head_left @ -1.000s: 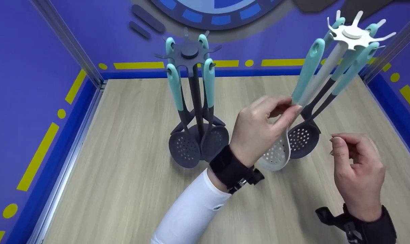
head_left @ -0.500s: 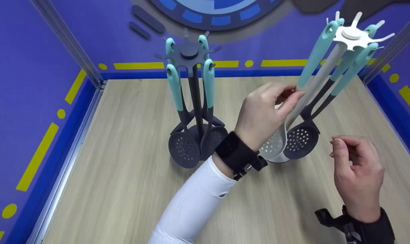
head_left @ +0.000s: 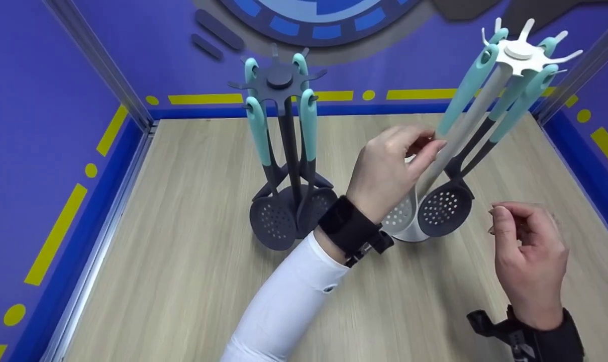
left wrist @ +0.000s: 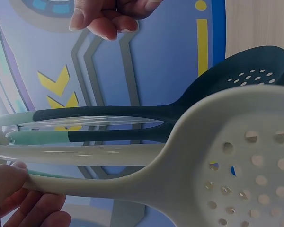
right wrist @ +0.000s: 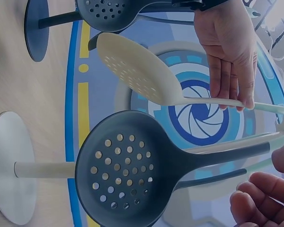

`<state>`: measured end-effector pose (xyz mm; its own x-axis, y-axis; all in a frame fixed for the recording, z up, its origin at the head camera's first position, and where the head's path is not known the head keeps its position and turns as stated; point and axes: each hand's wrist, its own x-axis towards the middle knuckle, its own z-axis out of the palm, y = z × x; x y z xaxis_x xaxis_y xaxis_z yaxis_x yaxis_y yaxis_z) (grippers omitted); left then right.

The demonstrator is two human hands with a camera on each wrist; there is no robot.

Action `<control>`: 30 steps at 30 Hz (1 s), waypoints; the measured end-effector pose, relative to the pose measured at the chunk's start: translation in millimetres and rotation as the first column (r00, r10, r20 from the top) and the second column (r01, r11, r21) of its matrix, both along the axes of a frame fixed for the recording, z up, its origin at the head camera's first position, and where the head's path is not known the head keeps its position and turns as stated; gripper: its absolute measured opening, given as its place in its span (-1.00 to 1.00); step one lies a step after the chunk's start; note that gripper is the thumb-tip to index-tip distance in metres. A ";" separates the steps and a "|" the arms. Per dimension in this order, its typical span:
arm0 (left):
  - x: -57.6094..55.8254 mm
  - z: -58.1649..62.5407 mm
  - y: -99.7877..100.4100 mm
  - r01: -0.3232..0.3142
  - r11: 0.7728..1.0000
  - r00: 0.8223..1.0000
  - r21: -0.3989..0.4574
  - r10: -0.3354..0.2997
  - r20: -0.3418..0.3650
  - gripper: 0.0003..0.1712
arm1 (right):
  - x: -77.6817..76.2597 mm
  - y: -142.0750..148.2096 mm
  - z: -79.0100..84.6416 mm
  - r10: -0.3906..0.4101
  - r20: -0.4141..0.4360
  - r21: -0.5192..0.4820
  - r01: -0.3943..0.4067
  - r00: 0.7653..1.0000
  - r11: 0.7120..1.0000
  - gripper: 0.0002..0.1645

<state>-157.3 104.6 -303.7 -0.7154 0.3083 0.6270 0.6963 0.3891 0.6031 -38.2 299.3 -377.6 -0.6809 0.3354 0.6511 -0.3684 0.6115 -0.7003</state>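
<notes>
My left hand point(head_left: 389, 158) pinches the pale neck of a white skimmer point(left wrist: 255, 156) just below its teal handle, between thumb and fingers. The handle's holed end point(head_left: 486, 55) is right at a hook of the white utensil rack point(head_left: 519, 49). In the right wrist view the skimmer's perforated bowl point(right wrist: 137, 71) hangs to one side of the rack's post. A dark skimmer point(head_left: 444, 208) and other teal-handled utensils hang on that rack. My right hand point(head_left: 530, 251) stays to the right of the rack, fingers loosely curled, holding nothing.
A dark rack point(head_left: 280, 78) with several teal-handled utensils, among them a dark skimmer point(head_left: 272, 222), stands left of my left hand. Both racks stand on a wooden table point(head_left: 193, 211) between blue panels point(head_left: 42, 100).
My left hand raised the white skimmer up and away toward the rack's top, then lowered it slightly, with the handle end now at a hook. The right hand has barely moved.
</notes>
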 end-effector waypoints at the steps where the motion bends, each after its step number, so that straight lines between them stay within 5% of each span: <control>1: -0.4 -0.5 0.2 -0.001 1.000 1.000 0.001 0.001 0.002 -0.76 | -0.1 0.3 -0.4 0.000 0.000 0.000 0.000 1.000 1.000 -0.84; 30: -7.4 -12.7 9.7 -0.038 0.999 0.999 -0.018 0.039 0.010 -0.70 | 0.9 -1.5 -7.7 -0.009 0.049 -0.008 0.010 0.999 1.000 -0.88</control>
